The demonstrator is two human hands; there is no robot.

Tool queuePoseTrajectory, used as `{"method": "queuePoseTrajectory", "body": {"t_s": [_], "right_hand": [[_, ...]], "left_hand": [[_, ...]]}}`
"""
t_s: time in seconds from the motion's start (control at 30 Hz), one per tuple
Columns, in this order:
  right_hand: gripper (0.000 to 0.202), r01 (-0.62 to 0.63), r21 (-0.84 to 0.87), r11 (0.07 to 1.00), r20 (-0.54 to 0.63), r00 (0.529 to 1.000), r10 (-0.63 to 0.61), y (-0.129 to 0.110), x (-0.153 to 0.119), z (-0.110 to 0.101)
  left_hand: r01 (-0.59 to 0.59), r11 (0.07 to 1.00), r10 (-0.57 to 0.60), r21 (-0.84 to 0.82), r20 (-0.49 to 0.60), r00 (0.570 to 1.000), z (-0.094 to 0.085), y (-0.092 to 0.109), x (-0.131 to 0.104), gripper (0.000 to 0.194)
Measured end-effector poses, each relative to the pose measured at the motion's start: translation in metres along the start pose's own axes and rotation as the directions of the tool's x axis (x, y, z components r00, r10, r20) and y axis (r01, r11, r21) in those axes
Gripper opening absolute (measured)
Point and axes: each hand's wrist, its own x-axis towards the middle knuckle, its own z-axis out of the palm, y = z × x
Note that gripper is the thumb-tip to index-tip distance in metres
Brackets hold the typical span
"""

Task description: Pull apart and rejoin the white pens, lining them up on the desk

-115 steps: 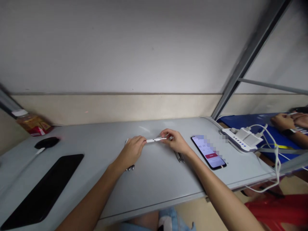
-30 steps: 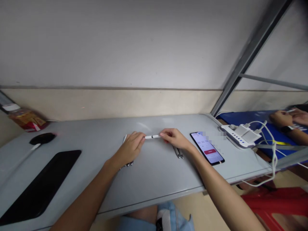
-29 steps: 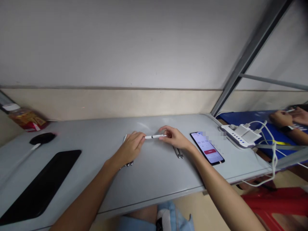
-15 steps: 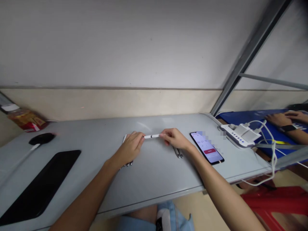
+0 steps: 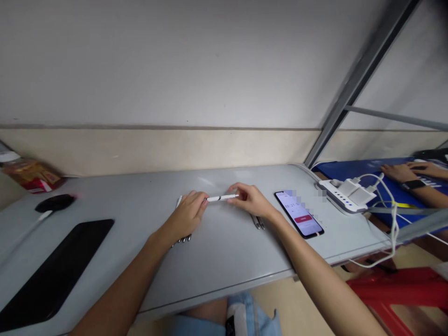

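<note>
From here I'd grip the slim white pen (image 5: 217,199), likely light and stiff, mid-barrel; left hand (image 5: 189,212) pinches its left end, right hand (image 5: 255,201) spreads loosely.

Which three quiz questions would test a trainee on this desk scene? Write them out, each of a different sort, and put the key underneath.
1. Multiple choice: what does the left hand grip, with its far end between the fingers and thumb of the right hand?
a) a charging cable
b) a white pen
c) a bottle
2. True or false: the lit phone lies between the right hand and the power strip.
3. Fill in the blank: the cap of the drink bottle at the left end of the desk is ____.

Key: 1 b; 2 true; 3 white
</note>
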Motion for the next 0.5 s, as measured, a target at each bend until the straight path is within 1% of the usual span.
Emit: {"method": "queuePoseTrajectory", "body": {"t_s": [0.07,0.13,0.23,0.27,0.4,0.43,0.5], "right_hand": [[0.026,0.040,-0.021,0.999,-0.027,0.999,-0.041,-0.0009,0.0000,-0.0003],[0.025,0.027,-0.072,0.997,-0.011,1.000,-0.028,-0.0021,-0.0002,0.0001],[0.041,-0.017,-0.151,0.988,0.010,1.000,0.018,-0.0039,-0.0004,0.0020],[0.043,-0.016,-0.164,0.986,0.006,1.000,0.017,-0.0044,-0.0005,0.0028],[0.031,0.023,-0.146,0.989,-0.013,1.000,-0.025,-0.0061,-0.0012,0.0049],[0.032,0.021,-0.133,0.991,-0.003,1.000,-0.021,-0.0063,-0.0013,0.0051],[0.037,-0.019,-0.069,0.997,0.054,0.998,0.023,-0.0067,-0.0014,0.0052]], "left_hand": [[0.010,1.000,-0.010,-0.001,0.009,1.000,0.0001,-0.0002,0.0000,0.030],[0.013,1.000,-0.013,0.003,0.015,1.000,0.0010,-0.0008,-0.0003,0.031],[-0.002,1.000,0.002,0.019,0.011,1.000,0.0023,-0.0023,-0.0010,0.032],[-0.006,1.000,0.006,0.024,0.012,1.000,0.0024,-0.0027,-0.0012,0.031],[0.000,0.999,-0.001,0.033,0.023,1.000,0.0007,-0.0038,-0.0012,0.030],[0.001,0.999,-0.002,0.035,0.024,1.000,0.0002,-0.0042,-0.0011,0.029],[-0.009,0.999,0.008,0.035,0.020,1.000,-0.0003,-0.0055,-0.0006,0.027]]}}
